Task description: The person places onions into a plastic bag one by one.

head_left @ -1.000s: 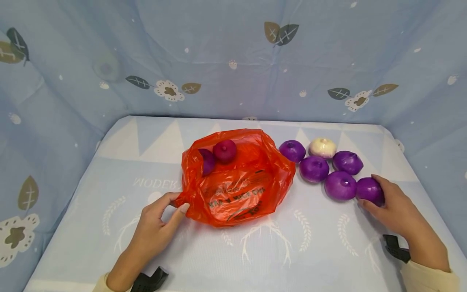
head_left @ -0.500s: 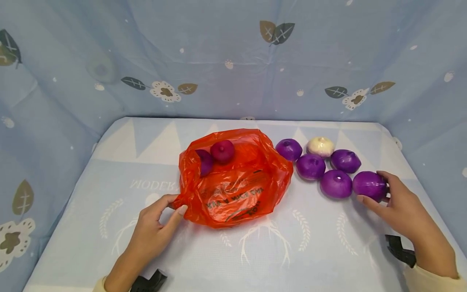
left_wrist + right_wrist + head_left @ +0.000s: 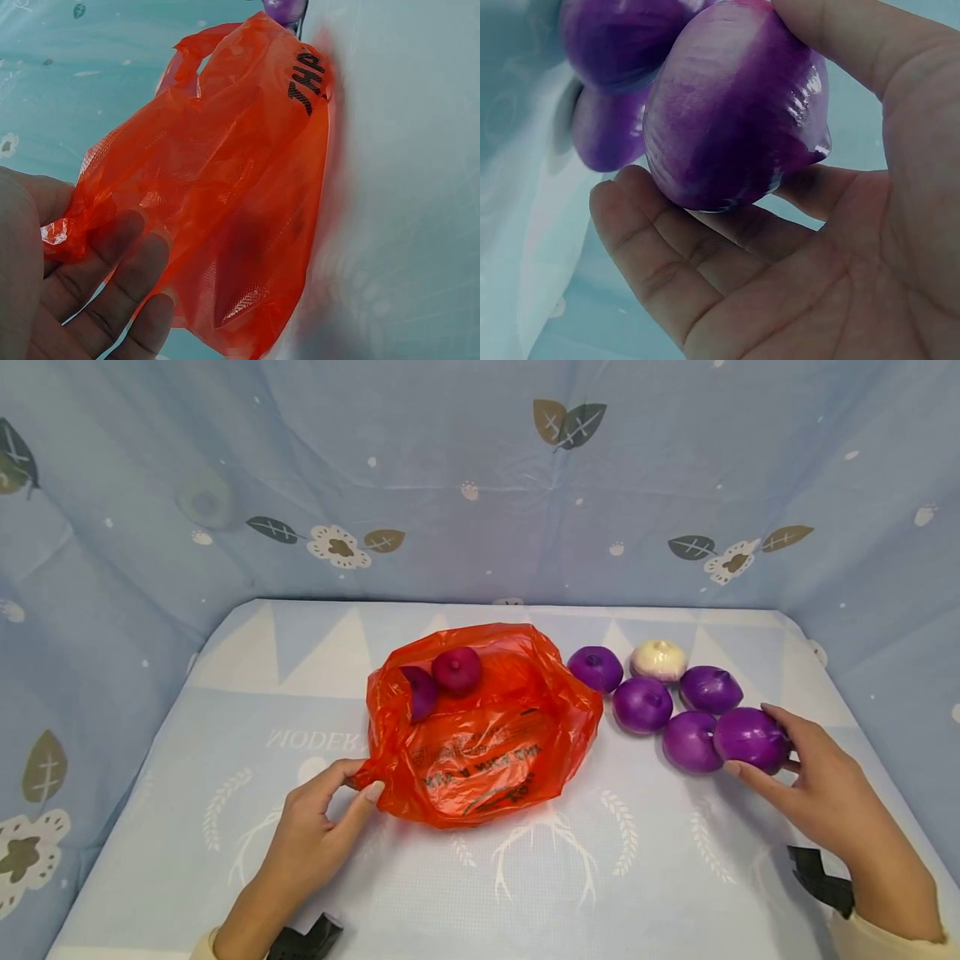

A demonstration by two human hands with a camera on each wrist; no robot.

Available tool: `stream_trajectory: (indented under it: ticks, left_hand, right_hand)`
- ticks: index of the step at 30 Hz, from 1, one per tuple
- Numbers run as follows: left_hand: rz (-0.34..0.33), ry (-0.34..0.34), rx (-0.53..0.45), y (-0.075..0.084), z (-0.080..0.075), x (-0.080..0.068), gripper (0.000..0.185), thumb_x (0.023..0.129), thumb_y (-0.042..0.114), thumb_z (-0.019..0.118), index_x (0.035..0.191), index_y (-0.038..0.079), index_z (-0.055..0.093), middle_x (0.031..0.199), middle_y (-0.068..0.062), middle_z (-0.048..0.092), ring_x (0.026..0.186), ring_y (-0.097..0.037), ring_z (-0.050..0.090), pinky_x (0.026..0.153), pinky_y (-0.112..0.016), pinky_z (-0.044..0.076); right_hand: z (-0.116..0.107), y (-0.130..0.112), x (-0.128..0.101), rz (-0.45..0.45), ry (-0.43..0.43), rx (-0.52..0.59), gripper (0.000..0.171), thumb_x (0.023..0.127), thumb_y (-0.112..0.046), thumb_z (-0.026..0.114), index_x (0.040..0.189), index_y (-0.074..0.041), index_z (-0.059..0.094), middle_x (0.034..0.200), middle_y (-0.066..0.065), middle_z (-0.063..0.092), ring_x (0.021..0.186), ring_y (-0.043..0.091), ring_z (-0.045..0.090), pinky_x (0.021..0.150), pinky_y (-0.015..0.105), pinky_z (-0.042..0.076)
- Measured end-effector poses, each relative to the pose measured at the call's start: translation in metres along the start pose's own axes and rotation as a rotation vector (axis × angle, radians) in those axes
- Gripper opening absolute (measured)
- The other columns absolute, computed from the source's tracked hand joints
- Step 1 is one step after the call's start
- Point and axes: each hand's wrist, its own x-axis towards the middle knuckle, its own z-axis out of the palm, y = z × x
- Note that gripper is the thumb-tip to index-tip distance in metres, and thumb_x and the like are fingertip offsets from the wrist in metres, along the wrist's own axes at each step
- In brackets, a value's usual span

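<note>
- Gripping a purple onion (image 3: 750, 739), the right hand (image 3: 821, 785) has its thumb and fingers curled round it at the right side of the table (image 3: 225, 793).
- From the right wrist view, that onion (image 3: 735, 112) sits between the thumb above and the fingers (image 3: 652, 255) below, with the palm open behind it and more purple onions just beyond.
- Next to the held onion and touching it lies a second purple onion (image 3: 690, 742); I cannot tell whether the held one rests on the table or is lifted.
- Three other purple onions (image 3: 642, 704) lie in the same loose cluster, along with a white onion (image 3: 660, 660) at the far edge of the group.
- On the left, the left hand (image 3: 315, 827) pinches the near left corner of an orange plastic bag (image 3: 480, 735) between thumb and fingertips.
- From the left wrist view, the bag (image 3: 240, 195) hangs crumpled over the fingers (image 3: 112, 262), which show through the thin plastic.
- The bag lies open in the middle of the table, black print on its side.
- Inside the bag, at its far left rim, rest two onions (image 3: 457, 670), one reddish and one darker purple, touching each other.
- Blue cloth with leaf and flower prints walls in the table on three sides.
- Black wrist straps (image 3: 821, 875) show near both sleeves.
</note>
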Motion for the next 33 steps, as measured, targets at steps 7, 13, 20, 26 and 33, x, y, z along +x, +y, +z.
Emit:
stream_trajectory:
  ticks: [7,13,20,26,33]
  left_hand:
    - [-0.008,-0.005,-0.001,0.0,0.0,0.0,0.034,0.089,-0.001,0.08,0.117,0.015,0.072,0.102,0.012,0.072,0.09,-0.011,0.066,0.091,-0.014,0.051]
    - [0.033,0.003,-0.024,-0.001,0.002,0.001,0.035,0.087,-0.004,0.08,0.116,0.014,0.072,0.1,0.009,0.073,0.09,-0.012,0.067,0.092,-0.013,0.049]
    - [0.032,0.005,-0.029,-0.002,0.002,0.0,0.038,0.086,-0.005,0.081,0.117,0.014,0.072,0.1,0.009,0.073,0.089,-0.013,0.067,0.092,-0.012,0.049]
    - [0.052,0.004,-0.033,-0.004,0.004,0.002,0.039,0.086,-0.005,0.08,0.118,0.014,0.071,0.102,0.008,0.073,0.09,-0.013,0.066,0.091,-0.014,0.05]
    - [0.046,0.013,-0.014,-0.004,0.0,0.001,0.037,0.087,-0.004,0.08,0.118,0.015,0.072,0.102,0.009,0.072,0.09,-0.013,0.066,0.089,-0.015,0.051]
  right_hand:
    - [0.002,-0.013,-0.003,-0.051,0.034,0.035,0.098,0.088,-0.03,0.087,0.16,0.002,0.029,0.14,0.035,0.045,0.118,0.054,0.052,0.077,-0.008,0.028]
    - [0.002,-0.028,-0.005,-0.031,0.04,0.049,0.104,0.087,-0.031,0.088,0.162,0.002,0.024,0.147,0.037,0.042,0.119,0.055,0.053,0.086,0.009,0.049]
    - [0.005,-0.041,-0.006,-0.079,0.038,0.04,0.101,0.084,-0.029,0.091,0.159,0.002,0.031,0.145,0.033,0.046,0.119,0.052,0.054,0.081,-0.005,0.036]
    - [0.009,-0.055,-0.009,-0.118,-0.013,0.009,0.101,0.084,-0.037,0.09,0.16,-0.004,0.032,0.146,0.028,0.047,0.114,0.049,0.059,0.087,0.047,0.059]
    - [0.012,-0.077,-0.007,-0.165,-0.07,-0.015,0.102,0.085,-0.043,0.088,0.163,-0.01,0.031,0.15,0.028,0.046,0.12,0.051,0.057,0.087,0.07,0.052]
